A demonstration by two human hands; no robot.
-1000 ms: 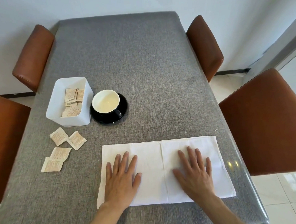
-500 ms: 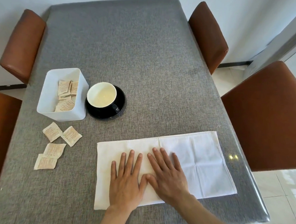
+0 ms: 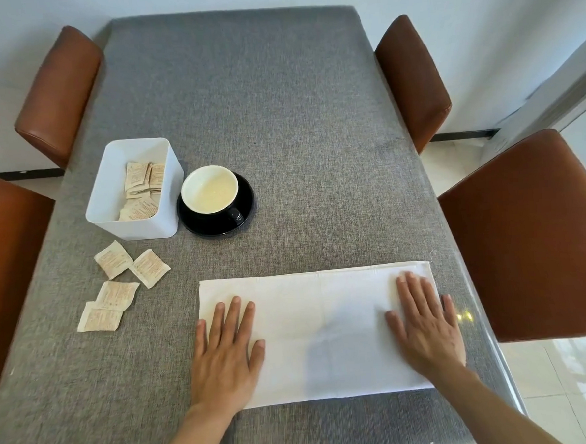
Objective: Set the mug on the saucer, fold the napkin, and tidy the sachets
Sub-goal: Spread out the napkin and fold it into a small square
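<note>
The near left corner of the white napkin (image 3: 320, 333) is hidden under the left hand (image 3: 224, 360), and part of its right edge is covered by the right hand (image 3: 427, 330); both forearms are cut off by the bottom of the frame. Both hands are laid flat, palms down, fingers spread and extended, nothing being gripped. The napkin is seen as a long folded rectangle between and under the fingers, with a faint crease near its middle and a grey shadow on its near half. The print on the sachets cannot be read. Four loose sachets (image 3: 117, 287) are scattered on the grey table (image 3: 260, 103) beyond and to the left of the left fingertips, well apart from them. Further beyond, more sachets are piled in the white box (image 3: 137, 224), partly hidden by its walls. Just beside the box, the mug (image 3: 211, 192) is set on the black saucer (image 3: 246, 204). Bare cloth is left open beyond the fingertips of both hands; the table's right edge lies just beside the right hand
</note>
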